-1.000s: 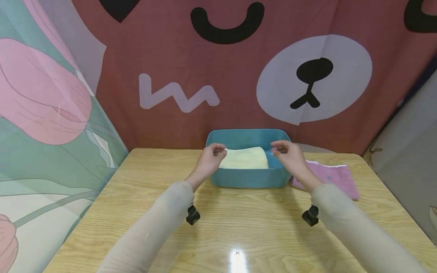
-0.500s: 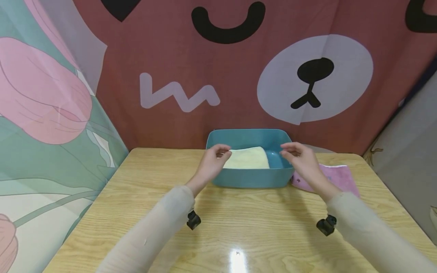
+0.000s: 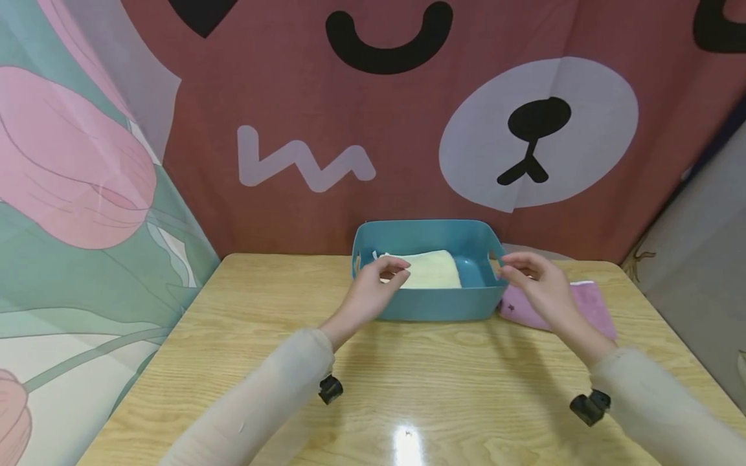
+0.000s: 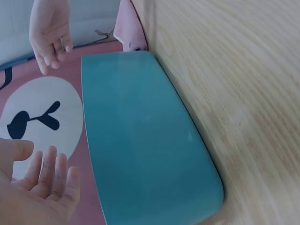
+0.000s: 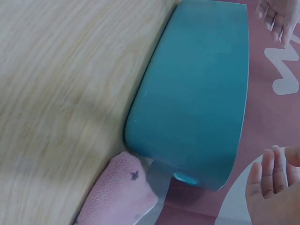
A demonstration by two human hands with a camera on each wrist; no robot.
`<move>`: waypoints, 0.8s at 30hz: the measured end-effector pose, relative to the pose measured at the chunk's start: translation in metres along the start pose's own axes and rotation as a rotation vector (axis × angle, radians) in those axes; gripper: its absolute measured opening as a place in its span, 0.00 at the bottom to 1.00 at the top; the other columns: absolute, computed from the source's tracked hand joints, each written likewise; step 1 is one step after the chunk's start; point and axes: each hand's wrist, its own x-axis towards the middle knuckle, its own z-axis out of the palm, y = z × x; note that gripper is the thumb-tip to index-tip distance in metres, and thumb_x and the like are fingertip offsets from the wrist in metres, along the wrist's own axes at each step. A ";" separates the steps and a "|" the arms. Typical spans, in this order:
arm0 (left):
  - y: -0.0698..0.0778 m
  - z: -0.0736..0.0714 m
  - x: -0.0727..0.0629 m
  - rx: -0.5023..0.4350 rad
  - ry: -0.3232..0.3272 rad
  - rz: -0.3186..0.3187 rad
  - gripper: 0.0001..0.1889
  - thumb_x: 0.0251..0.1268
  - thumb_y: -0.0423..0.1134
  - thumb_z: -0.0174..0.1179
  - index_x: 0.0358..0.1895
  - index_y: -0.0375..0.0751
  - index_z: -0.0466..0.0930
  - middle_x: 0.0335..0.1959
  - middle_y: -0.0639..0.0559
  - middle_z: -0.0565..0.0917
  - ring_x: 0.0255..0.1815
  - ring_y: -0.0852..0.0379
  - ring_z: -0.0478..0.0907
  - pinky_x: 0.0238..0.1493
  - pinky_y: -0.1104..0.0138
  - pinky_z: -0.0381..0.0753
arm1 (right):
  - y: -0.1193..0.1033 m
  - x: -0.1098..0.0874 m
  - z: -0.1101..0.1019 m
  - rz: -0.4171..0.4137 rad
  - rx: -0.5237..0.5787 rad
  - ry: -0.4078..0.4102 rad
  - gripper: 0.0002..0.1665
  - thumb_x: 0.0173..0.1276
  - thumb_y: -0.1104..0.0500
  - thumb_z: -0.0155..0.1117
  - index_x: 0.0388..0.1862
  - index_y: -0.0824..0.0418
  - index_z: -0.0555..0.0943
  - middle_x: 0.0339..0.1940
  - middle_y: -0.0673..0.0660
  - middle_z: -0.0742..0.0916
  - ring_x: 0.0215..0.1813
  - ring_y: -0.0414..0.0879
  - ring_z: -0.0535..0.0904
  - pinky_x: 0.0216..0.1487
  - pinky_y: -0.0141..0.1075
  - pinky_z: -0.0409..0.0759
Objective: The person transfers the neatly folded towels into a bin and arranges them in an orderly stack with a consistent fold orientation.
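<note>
A teal plastic basket (image 3: 437,305) stands upright at the back of the wooden table. A folded pale yellow towel (image 3: 434,268) lies inside it. My left hand (image 3: 373,285) hovers at the basket's front left, overlapping the towel in the head view. Its fingers (image 4: 47,176) are loosely bent and hold nothing in the left wrist view. Just right of the basket, my right hand (image 3: 542,285) is raised over a folded pink towel (image 3: 596,307), partly hiding it. Relaxed fingers (image 5: 267,173) with nothing in them show in the right wrist view. Star prints mark the pink towel.
The wooden table (image 3: 431,382) extends toward me in front of the basket. Right behind the basket hangs a reddish curtain (image 3: 303,220) with a bear face. A floral curtain (image 3: 87,272) borders the left side, and a grey cloth (image 3: 693,259) the right.
My right hand has moved right, from over the basket's right end to beside it. My left hand has drifted slightly right and down. Basket and both towels stay in place.
</note>
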 end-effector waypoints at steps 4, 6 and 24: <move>0.002 0.003 -0.004 0.009 -0.018 0.007 0.10 0.74 0.42 0.57 0.52 0.46 0.82 0.42 0.55 0.83 0.47 0.55 0.78 0.48 0.61 0.78 | 0.006 -0.004 -0.006 -0.029 0.059 0.048 0.12 0.71 0.61 0.65 0.49 0.67 0.81 0.34 0.38 0.86 0.36 0.30 0.82 0.37 0.24 0.81; 0.003 0.003 -0.007 0.002 -0.031 0.006 0.10 0.75 0.43 0.57 0.52 0.47 0.82 0.42 0.56 0.83 0.47 0.55 0.78 0.47 0.62 0.79 | 0.009 -0.006 -0.010 -0.036 0.065 0.057 0.10 0.71 0.61 0.65 0.47 0.64 0.82 0.34 0.40 0.86 0.36 0.31 0.82 0.37 0.24 0.81; -0.005 0.017 -0.029 -0.027 -0.124 -0.004 0.13 0.74 0.42 0.58 0.54 0.42 0.82 0.44 0.56 0.84 0.47 0.56 0.80 0.46 0.63 0.80 | 0.044 -0.033 -0.051 0.054 -0.033 0.074 0.09 0.72 0.52 0.64 0.47 0.52 0.82 0.38 0.41 0.87 0.36 0.29 0.81 0.36 0.20 0.77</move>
